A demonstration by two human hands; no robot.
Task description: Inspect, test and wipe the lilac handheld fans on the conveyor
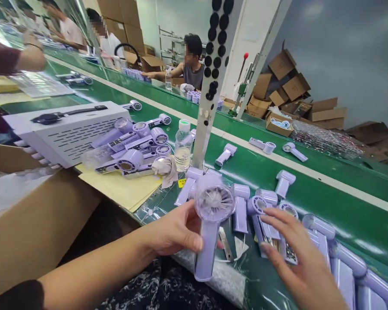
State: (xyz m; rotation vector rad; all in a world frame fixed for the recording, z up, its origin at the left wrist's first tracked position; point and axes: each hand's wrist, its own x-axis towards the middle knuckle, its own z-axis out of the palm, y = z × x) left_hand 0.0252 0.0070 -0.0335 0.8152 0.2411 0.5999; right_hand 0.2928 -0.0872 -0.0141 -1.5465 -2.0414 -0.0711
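My left hand (181, 232) is closed around the handle of a lilac handheld fan (207, 249), held upright with its round head facing me. To the right, my right hand (297, 254) hovers with fingers spread, close over an unfinished fan body (261, 224) whose side lies open. Whether its fingertips touch that part cannot be made out. Several more lilac fan bodies (345, 262) line the bench edge on the right. Between the hands, a flat metal tool (225, 244) and a white scrap (241, 247) lie on the green surface.
A pile of fans (131, 159) rests by a white vented box (77, 133) on the left, near a clear bottle (183, 146) and a metal post (202, 125). Loose fans (261, 145) lie on the green belt (245, 168). Co-workers (194, 64) sit across. A cardboard box (45, 224) stands lower left.
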